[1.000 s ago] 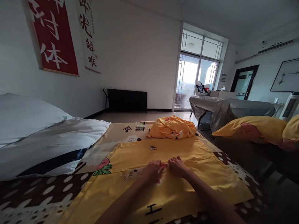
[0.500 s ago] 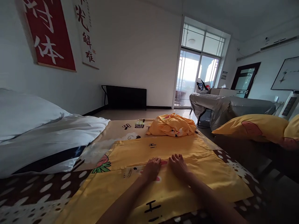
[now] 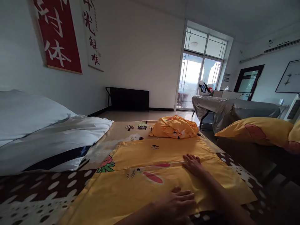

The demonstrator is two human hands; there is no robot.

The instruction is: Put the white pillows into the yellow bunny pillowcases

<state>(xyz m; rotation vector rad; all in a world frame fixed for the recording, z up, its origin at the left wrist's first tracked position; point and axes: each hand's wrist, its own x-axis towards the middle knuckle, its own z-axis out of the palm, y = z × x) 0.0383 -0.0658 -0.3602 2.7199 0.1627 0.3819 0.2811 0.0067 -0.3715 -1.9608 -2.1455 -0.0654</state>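
The folded yellow fabric sheet with pink prints [image 3: 103,192] lies on the brown, white-dotted bedspread [image 3: 41,188]. The left hand [image 3: 180,200] and right hand [image 3: 192,163], fingers loosely extended, grip nothing; uneven pushing could wrinkle the sheet or skew its folded edge.

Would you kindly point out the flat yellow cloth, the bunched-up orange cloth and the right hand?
Flat yellow cloth [image 3: 138,190]: head view, on a plain part below the pink print.
Bunched-up orange cloth [image 3: 174,127]: head view, on the middle of the bundle.
Right hand [image 3: 192,164]: head view, on the back of the hand.
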